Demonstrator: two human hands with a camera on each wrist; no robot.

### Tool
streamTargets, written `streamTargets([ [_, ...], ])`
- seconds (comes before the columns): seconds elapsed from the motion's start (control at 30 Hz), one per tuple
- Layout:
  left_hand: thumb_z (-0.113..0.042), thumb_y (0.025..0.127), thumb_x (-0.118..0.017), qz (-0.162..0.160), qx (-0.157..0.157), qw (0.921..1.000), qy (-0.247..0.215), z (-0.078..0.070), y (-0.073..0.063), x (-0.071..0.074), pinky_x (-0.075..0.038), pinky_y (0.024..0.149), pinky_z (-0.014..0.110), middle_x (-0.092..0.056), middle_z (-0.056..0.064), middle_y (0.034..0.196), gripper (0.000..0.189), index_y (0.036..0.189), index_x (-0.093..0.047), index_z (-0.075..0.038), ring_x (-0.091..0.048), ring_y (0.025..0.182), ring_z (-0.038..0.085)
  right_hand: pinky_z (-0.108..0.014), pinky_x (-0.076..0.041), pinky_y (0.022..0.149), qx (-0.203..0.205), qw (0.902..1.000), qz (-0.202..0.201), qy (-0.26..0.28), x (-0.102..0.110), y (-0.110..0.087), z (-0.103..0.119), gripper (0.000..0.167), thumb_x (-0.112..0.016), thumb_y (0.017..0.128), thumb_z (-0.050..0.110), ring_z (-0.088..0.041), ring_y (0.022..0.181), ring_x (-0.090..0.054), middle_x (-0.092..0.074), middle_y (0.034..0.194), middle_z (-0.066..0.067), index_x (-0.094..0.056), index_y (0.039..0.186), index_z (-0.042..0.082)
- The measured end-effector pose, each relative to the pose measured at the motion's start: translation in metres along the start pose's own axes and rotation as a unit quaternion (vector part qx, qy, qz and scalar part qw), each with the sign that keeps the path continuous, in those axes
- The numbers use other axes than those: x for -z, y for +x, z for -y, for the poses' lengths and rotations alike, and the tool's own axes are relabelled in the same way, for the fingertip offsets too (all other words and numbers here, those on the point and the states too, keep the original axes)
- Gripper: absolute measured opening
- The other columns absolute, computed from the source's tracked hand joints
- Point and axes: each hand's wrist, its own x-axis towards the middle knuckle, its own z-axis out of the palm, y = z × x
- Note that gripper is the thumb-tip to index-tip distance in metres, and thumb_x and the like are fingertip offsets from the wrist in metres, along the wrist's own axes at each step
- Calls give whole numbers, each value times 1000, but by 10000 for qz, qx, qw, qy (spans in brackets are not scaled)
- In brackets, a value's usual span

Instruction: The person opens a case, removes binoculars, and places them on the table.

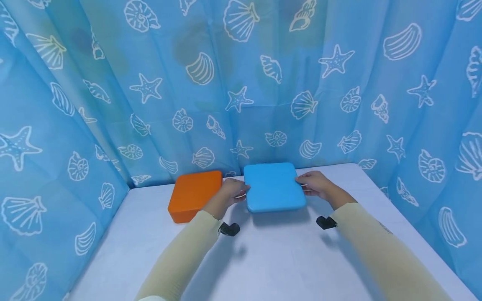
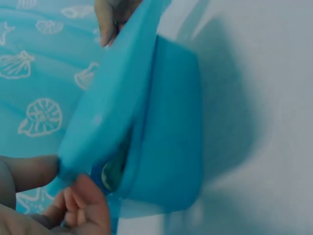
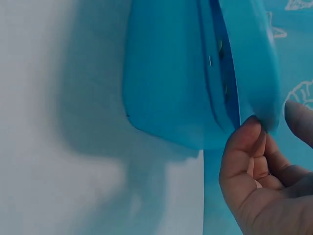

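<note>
Both hands hold the smooth light-blue lid (image 1: 275, 184) of a blue box, one at each side. My left hand (image 1: 234, 191) pinches its left edge, thumb on top and fingers underneath. On the opposite edge, my right hand (image 1: 314, 184) grips with fingertips below the rim and thumb above. From the head view the lid covers the box. In the left wrist view the box body (image 2: 176, 122) stands under the tilted lid, with a gap between them. Inside that gap a small greenish thing (image 2: 113, 171) shows; the rest of the contents is hidden.
An orange box (image 1: 196, 192) sits on the white table (image 1: 271, 259) left of the blue one, partly behind my left forearm. A blue curtain (image 1: 241, 83) with white shell prints hangs around the table's back and sides.
</note>
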Motion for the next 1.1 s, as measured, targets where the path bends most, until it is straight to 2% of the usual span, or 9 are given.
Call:
streamTargets([
  [0.13, -9, 94, -65, 263, 132, 9986, -443, 17, -14, 7, -55, 84, 37, -58, 17, 113, 35, 125, -55, 3, -60, 97, 29, -42, -52, 90, 10, 9996, 257, -71, 2, -15, -10, 51, -59, 99, 26, -35, 113, -54, -52, 127, -21, -44, 135, -6],
  [0.23, -9, 95, -64, 431, 70, 9975, -554, 31, -27, 11, -53, 88, 40, -59, 17, 114, 32, 124, -56, 1, -60, 99, 30, -42, -53, 88, 47, 9991, 409, -102, 1, -30, -16, 51, -61, 98, 25, -33, 109, -56, -54, 123, -20, -44, 134, -7],
  [0.47, -12, 93, -68, 705, -248, 9968, -292, 59, -57, 11, -54, 87, 43, -61, 15, 111, 31, 120, -57, -2, -62, 98, 28, -42, -55, 84, 195, 9971, 669, -305, 1, -63, -29, 46, -65, 95, 22, -29, 97, -60, -58, 111, -18, -49, 126, -8],
  [0.9, -10, 92, -68, 1136, -368, 9928, 27, 91, -95, 9, -57, 78, 42, -63, 15, 103, 30, 117, -56, 1, -66, 90, 25, -43, -56, 80, 301, 9916, 1222, -292, -3, -102, -56, 38, -69, 91, 19, -26, 86, -62, -59, 97, -16, -52, 113, -7],
  [1.1, -8, 91, -69, 981, -308, 9945, 222, 101, -107, 6, -58, 74, 39, -61, 14, 99, 28, 114, -56, 0, -66, 87, 24, -41, -57, 77, 327, 9892, 1409, -257, -6, -115, -64, 39, -70, 90, 20, -26, 83, -62, -59, 92, -15, -52, 112, -6],
])
